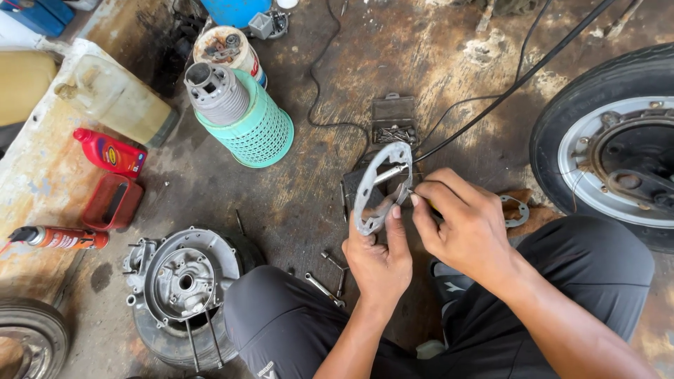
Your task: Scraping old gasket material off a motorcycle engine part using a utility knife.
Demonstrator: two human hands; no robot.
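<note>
My left hand [378,256] grips the lower rim of a flat grey metal ring plate [375,189], holding it tilted above the floor. My right hand [460,221] is closed around a slim tool whose metal shaft [390,173] crosses the ring's opening; its handle is hidden in my fingers. Both hands sit above my knees in dark trousers.
An engine casing [181,281] lies on the floor at lower left, with spanners [326,288] beside my knee. A teal mesh basket holding a cylinder [246,119], a red oil bottle [111,152], a spray can [60,238] and a small open case of bits [393,126] lie around. A wheel [618,144] stands right.
</note>
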